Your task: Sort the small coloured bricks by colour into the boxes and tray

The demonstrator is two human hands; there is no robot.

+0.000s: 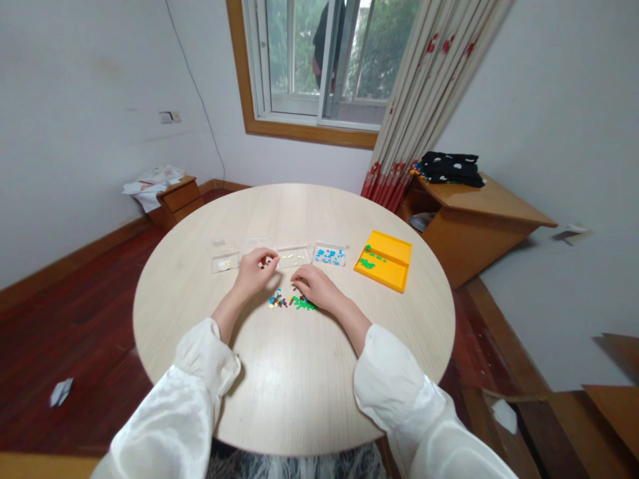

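My left hand [257, 269] is over a clear tray holding small dark red-brown pieces [265, 263], thumb and fingertips pinched together. Whatever sits in that pinch is too small to make out. My right hand [315, 286] reaches over a loose pile of tiny building bricks, its fingers curled down and pressed together at a few brown bits. Green bricks [303, 303] lie just under its palm side. To their left is a mixed heap of blue, brown and yellow bricks [276, 299].
Beyond my hands stand a clear tray with pale pieces [294, 257], another with blue bricks [330, 254] and one with white and yellow bits [225, 263]. A yellow two-part tray [394, 266] with green bricks lies at the right of the round table [279, 399].
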